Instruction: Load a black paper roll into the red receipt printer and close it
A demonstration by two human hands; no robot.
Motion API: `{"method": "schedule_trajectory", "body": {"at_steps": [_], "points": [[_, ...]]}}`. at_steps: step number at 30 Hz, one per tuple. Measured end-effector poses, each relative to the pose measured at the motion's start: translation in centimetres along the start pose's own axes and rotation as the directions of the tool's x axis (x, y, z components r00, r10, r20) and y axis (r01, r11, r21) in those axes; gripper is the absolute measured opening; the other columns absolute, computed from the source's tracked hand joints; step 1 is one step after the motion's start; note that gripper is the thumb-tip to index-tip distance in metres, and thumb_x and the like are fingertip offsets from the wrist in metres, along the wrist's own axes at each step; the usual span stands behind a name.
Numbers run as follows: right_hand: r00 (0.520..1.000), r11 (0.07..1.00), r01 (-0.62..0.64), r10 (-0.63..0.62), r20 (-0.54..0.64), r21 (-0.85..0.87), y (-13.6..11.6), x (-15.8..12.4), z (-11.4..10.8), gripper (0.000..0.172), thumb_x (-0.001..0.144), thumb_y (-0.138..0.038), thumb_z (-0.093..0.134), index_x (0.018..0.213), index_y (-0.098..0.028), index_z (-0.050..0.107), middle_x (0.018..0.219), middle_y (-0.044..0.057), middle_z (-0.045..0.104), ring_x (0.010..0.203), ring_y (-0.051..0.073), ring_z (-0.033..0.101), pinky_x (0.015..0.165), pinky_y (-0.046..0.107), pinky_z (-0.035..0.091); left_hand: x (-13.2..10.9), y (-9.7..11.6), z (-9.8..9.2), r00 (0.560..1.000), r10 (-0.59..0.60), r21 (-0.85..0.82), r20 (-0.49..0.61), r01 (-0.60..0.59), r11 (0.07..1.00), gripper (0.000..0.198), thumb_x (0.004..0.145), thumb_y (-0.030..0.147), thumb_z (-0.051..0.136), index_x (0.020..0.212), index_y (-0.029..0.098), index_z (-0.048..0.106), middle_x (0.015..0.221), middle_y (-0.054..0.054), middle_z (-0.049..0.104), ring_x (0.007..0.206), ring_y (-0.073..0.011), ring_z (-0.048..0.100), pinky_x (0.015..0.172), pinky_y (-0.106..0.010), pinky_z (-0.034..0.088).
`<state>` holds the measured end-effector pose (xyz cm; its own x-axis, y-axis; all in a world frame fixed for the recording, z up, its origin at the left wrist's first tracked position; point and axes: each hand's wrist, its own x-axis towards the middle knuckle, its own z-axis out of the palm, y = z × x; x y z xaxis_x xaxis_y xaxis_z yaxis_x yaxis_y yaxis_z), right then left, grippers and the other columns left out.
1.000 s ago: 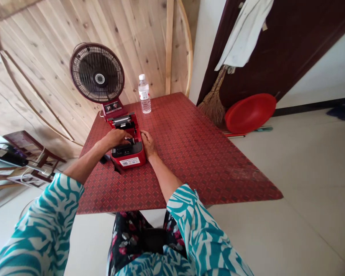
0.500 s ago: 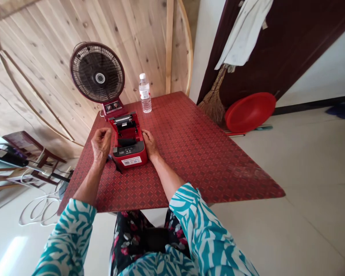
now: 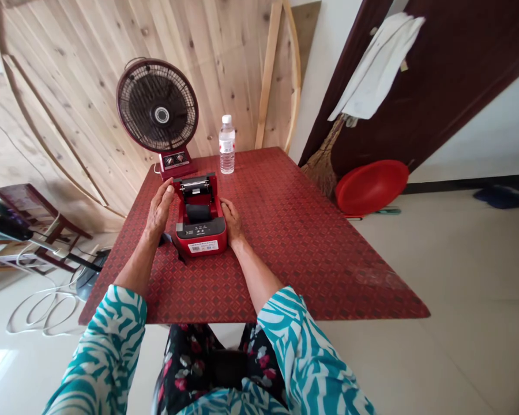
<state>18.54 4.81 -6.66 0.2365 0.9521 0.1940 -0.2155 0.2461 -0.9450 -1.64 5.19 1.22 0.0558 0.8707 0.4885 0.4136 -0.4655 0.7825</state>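
A red compact thermal printer [image 3: 200, 230] sits on the red patterned table [image 3: 285, 259], with its lid tilted open at the far end and a black roller inside. My left hand [image 3: 159, 210] stands just left of the printer, fingers straight and nothing in them. My right hand [image 3: 232, 222] lies against the printer's right side, holding nothing. A short black cord [image 3: 169, 245] lies on the table by the printer's near left corner, partly under my left wrist.
A small desk fan [image 3: 157, 105] and a water bottle [image 3: 227, 144] stand at the table's far edge. Behind them leans a round wooden board [image 3: 90, 104]. A broom [image 3: 324, 164] and a red basin [image 3: 372, 187] lean by a dark door. White cable [image 3: 43, 314] lies on the floor.
My left hand has come off the printer's inside and now stands upright beside it. The right hand stays at the printer's side. The whole view has shifted slightly.
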Motion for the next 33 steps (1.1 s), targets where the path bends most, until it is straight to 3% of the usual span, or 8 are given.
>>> {"method": "schedule_trajectory", "body": {"at_steps": [3,8,12,17,22,26,29,33], "points": [[0.996,0.995,0.091,-0.090,0.006,-0.043,-0.5,0.3,-0.1,0.046,0.091,-0.060,0.041,0.098,-0.025,0.070,0.122,0.005,0.068,0.121,0.021,0.058,0.111,0.042,0.043,-0.6,0.6,0.0,0.998,-0.062,-0.091,-0.017,0.060,0.994,0.070,0.091,0.070,0.040,0.141,0.021,0.050,0.142,-0.013,0.057,0.131,-0.0282,0.055,0.099,-0.043,0.051],[0.973,0.977,0.205,-0.198,0.119,-0.051,-2.6,-0.6,-0.6,0.068,0.090,-0.073,0.026,0.079,-0.025,0.073,0.119,0.005,0.068,0.118,0.024,0.059,0.112,0.047,0.041,-1.3,1.0,0.0,1.000,-0.016,-0.067,0.004,0.016,0.998,0.069,0.093,0.069,0.036,0.142,0.022,0.048,0.143,-0.013,0.056,0.132,-0.0277,0.054,0.100,-0.043,0.050],[0.921,0.934,0.330,-0.288,0.261,-0.134,-4.6,-1.5,-1.0,0.064,0.087,-0.076,0.034,0.078,-0.028,0.075,0.101,0.004,0.074,0.113,0.024,0.061,0.111,0.047,0.040,-1.5,1.0,0.2,1.000,0.004,-0.030,-0.005,-0.004,1.000,0.067,0.095,0.067,0.033,0.143,0.022,0.048,0.145,-0.013,0.054,0.133,-0.0266,0.053,0.101,-0.043,0.050],[0.866,0.911,0.402,-0.345,0.362,-0.095,-5.8,-2.3,-1.0,0.061,0.087,-0.075,0.037,0.075,-0.027,0.073,0.089,0.004,0.075,0.098,0.023,0.068,0.101,0.046,0.047,-2.0,1.3,0.3,1.000,-0.023,-0.080,-0.017,0.022,0.997,0.061,0.096,0.060,0.038,0.142,0.021,0.047,0.143,-0.013,0.056,0.134,-0.0255,0.052,0.103,-0.042,0.048],[0.902,0.942,0.336,-0.325,0.284,0.009,-7.1,-3.6,-0.5,0.064,0.090,-0.073,0.031,0.074,-0.026,0.071,0.082,0.004,0.075,0.089,0.023,0.070,0.092,0.044,0.052,-3.3,2.1,-0.2,0.999,-0.025,-0.047,-0.038,0.023,0.999,0.056,0.096,0.059,0.039,0.137,0.022,0.053,0.136,-0.010,0.061,0.126,-0.0242,0.057,0.105,-0.042,0.047],[0.968,0.963,0.193,-0.218,0.121,0.190,-7.5,-2.7,-1.1,0.073,0.092,-0.072,0.014,0.091,-0.024,0.069,0.083,0.006,0.074,0.094,0.022,0.072,0.093,0.045,0.053,-5.1,2.6,-0.7,0.999,0.036,0.033,-0.001,-0.036,0.999,0.054,0.097,0.061,0.036,0.109,0.021,0.068,0.125,-0.009,0.067,0.126,-0.0250,0.057,0.110,-0.044,0.042],[0.990,0.961,0.139,-0.143,0.002,0.241,-6.0,-1.1,-1.7,0.070,0.092,-0.071,0.017,0.105,-0.023,0.066,0.093,0.008,0.075,0.100,0.022,0.071,0.094,0.044,0.052,-6.6,2.5,-0.6,0.996,0.089,0.090,0.026,-0.091,0.992,0.055,0.097,0.062,0.034,0.098,0.021,0.070,0.124,-0.009,0.067,0.125,-0.0256,0.057,0.110,-0.046,0.041],[0.993,0.988,0.091,-0.081,-0.086,0.122,-3.1,-0.1,-1.7,0.064,0.092,-0.069,0.024,0.114,-0.023,0.063,0.119,0.008,0.071,0.113,0.022,0.066,0.102,0.046,0.048,-7.9,2.0,0.1,0.994,0.107,0.137,-0.003,-0.106,0.985,0.053,0.099,0.059,0.031,0.110,0.021,0.067,0.133,-0.012,0.062,0.127,-0.0263,0.055,0.109,-0.049,0.043]]}}
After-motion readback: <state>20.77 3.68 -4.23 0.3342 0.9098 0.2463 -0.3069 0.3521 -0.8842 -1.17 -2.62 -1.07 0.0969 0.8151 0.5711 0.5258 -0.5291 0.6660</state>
